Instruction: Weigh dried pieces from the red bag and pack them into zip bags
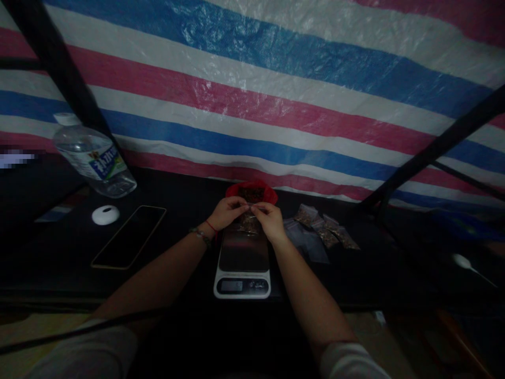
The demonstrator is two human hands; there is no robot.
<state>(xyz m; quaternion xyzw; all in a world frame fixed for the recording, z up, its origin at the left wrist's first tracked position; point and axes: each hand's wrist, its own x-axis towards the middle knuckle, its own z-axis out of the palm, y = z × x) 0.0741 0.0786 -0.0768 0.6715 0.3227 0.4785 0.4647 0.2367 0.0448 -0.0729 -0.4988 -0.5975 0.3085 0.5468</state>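
Observation:
Between my two hands hangs a small clear zip bag with brown bits inside. My left hand pinches its top edge from the left, and my right hand pinches it from the right, thumbs almost touching. Under the bag lies a white digital kitchen scale with a dark plate; its small display is lit but hard to read. Just beyond my fingers sits a red plastic bag, open at the top, with dark brown bits in it.
Several filled zip bags lie right of the scale, beside flat clear bags. To the left are a phone, a white rounded case and a plastic bottle. A striped sheet hangs behind, with dark poles at both sides.

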